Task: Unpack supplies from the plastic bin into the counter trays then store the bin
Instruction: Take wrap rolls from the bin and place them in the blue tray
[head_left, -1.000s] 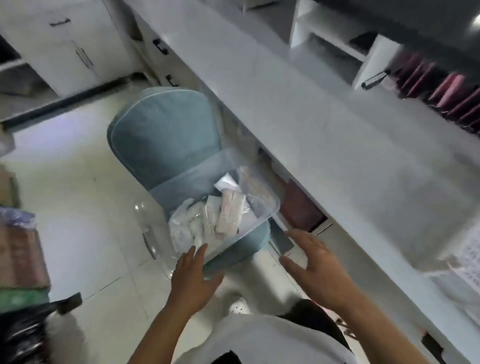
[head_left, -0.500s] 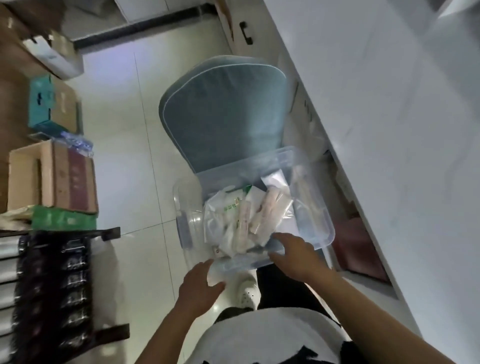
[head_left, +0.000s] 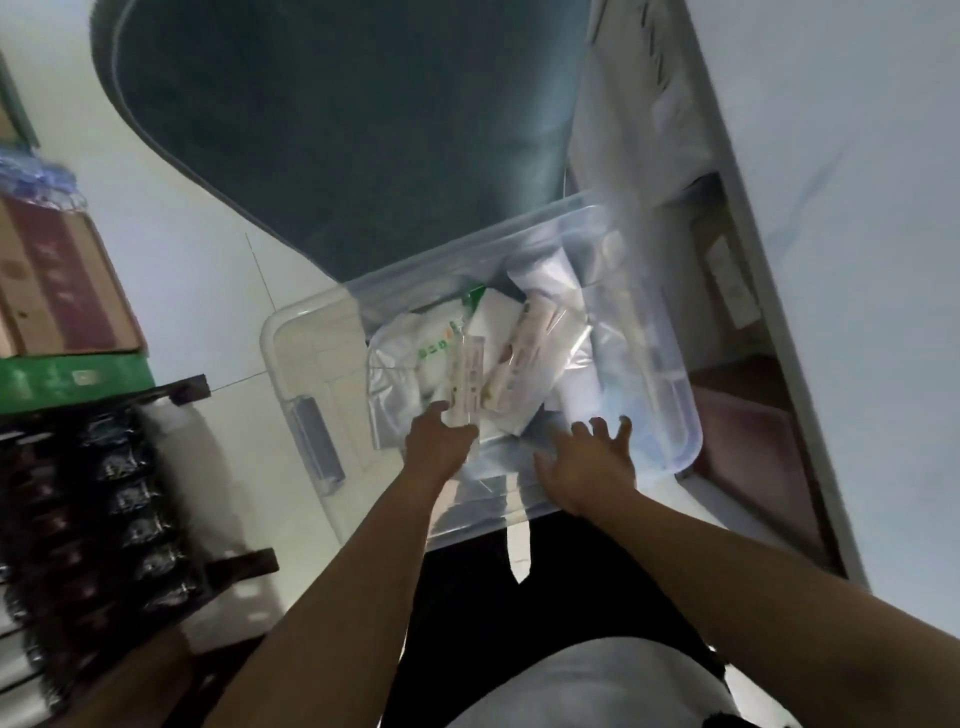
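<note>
**Bin perched on the chair seat could tip as the hands dig in**

The clear plastic bin (head_left: 524, 364), full of packets (head_left: 467, 364), sits at the chair's (head_left: 332, 130) front edge, overhanging toward the person. The left hand (head_left: 439, 441) seems to pinch a packet, though blur hides the fingers; the right hand (head_left: 589, 467) hovers spread over the near rim. Pressing there could flip it to the floor.
</note>
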